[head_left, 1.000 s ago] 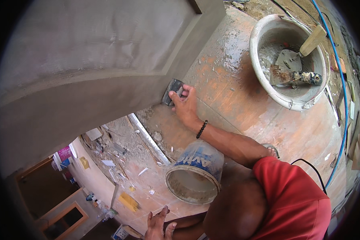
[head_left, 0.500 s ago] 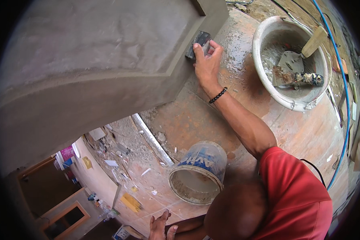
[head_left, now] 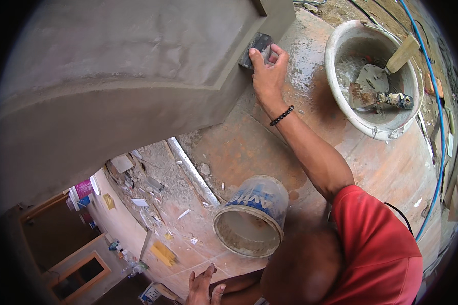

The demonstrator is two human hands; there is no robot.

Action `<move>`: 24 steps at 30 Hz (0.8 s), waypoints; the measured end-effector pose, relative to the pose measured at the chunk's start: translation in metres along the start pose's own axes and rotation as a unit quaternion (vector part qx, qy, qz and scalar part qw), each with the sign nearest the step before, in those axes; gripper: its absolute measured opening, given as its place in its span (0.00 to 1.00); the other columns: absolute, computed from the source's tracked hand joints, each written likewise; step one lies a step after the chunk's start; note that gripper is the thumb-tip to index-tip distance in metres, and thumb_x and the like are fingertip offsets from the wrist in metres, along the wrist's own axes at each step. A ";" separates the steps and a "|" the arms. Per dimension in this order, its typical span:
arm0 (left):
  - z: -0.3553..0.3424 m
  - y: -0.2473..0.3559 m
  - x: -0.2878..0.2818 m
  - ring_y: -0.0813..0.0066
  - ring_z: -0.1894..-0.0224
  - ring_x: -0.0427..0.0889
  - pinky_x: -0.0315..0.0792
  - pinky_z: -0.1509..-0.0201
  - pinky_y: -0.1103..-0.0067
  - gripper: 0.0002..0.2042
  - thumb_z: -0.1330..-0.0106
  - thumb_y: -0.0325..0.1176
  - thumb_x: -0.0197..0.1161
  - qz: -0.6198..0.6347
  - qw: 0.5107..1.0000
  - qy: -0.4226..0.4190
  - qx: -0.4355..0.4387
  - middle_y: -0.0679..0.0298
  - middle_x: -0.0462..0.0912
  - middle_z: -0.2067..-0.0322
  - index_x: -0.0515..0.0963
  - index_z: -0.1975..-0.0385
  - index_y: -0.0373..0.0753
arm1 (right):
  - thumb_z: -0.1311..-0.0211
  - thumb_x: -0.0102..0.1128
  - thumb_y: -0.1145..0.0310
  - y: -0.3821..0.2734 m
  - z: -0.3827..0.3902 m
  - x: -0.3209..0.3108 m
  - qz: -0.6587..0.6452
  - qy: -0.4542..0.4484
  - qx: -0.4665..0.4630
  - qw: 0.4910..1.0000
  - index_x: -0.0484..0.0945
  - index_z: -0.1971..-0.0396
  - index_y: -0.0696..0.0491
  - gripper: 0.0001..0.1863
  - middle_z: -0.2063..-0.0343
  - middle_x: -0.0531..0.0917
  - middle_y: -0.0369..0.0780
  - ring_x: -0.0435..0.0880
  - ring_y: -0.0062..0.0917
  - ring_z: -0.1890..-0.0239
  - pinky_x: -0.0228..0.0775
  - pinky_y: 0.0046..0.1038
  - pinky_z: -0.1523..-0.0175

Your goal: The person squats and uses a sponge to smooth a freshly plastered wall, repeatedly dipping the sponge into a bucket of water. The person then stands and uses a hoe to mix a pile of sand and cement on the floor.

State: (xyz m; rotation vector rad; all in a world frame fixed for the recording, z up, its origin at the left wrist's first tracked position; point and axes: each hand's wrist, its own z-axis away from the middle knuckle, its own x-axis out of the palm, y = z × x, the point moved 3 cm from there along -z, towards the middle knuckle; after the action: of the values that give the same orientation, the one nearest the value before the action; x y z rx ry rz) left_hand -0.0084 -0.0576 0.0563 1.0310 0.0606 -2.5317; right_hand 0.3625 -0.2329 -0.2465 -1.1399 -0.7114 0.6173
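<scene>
My right hand (head_left: 268, 76) grips a dark rectangular block (head_left: 255, 47), pressing it against the edge band of a grey plastered surface (head_left: 127, 51), just below the inner corner of its recessed panel. My right arm, with a black bead bracelet and red sleeve, comes up from the lower right. My left hand (head_left: 204, 288) is at the bottom, fingers spread and apparently empty. Between the hands a plastic bucket (head_left: 252, 195) with murky contents stands on the stained tiles.
A white basin (head_left: 331, 76) at right holds a wooden-handled trowel (head_left: 401, 53) and a scraper (head_left: 394, 100). A blue hose (head_left: 435, 112) runs along the right. Rubble (head_left: 152, 183) and a metal strip (head_left: 193, 170) lie at left; a doorway (head_left: 51, 234) shows at far left.
My right hand has moved up and to the right along the plastered edge with the block, mostly in the first half second. My left hand has barely moved.
</scene>
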 end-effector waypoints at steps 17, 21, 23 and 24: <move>0.010 0.000 0.004 0.50 0.36 0.70 0.50 0.26 0.55 0.22 0.26 0.39 0.53 0.005 1.000 0.009 -0.007 0.49 0.73 0.40 0.67 0.38 0.33 | 0.43 0.70 0.56 0.027 0.064 0.013 0.038 -0.004 -0.001 0.999 0.64 0.43 0.60 0.35 0.52 0.70 0.47 0.70 0.31 0.51 0.66 0.32 0.45; 0.007 0.011 0.001 0.50 0.36 0.70 0.50 0.26 0.56 0.22 0.26 0.39 0.53 0.001 1.000 0.005 0.020 0.49 0.72 0.39 0.66 0.37 0.33 | 0.43 0.70 0.54 0.069 0.119 0.007 0.052 -0.098 0.124 0.986 0.63 0.43 0.61 0.37 0.53 0.69 0.46 0.69 0.32 0.51 0.66 0.32 0.46; 0.007 0.009 -0.001 0.50 0.36 0.70 0.50 0.26 0.56 0.22 0.26 0.39 0.53 -0.001 0.999 0.010 0.034 0.49 0.72 0.39 0.66 0.37 0.33 | 0.43 0.70 0.54 0.063 0.102 0.001 0.024 -0.078 0.156 0.984 0.63 0.43 0.61 0.37 0.53 0.69 0.46 0.69 0.31 0.51 0.66 0.32 0.46; 0.008 0.008 -0.002 0.50 0.36 0.70 0.50 0.26 0.56 0.22 0.26 0.39 0.54 0.000 0.999 0.013 0.030 0.49 0.72 0.39 0.66 0.37 0.33 | 0.43 0.70 0.54 0.054 0.088 -0.001 0.009 -0.067 0.173 0.983 0.62 0.43 0.62 0.37 0.53 0.70 0.46 0.69 0.31 0.51 0.66 0.32 0.46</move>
State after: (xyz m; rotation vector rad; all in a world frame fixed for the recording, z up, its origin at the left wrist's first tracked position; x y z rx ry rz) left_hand -0.0096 -0.0654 0.0647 1.0871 -0.0081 -2.5334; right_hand 0.2898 -0.1663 -0.2757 -0.7904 -0.6763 0.8045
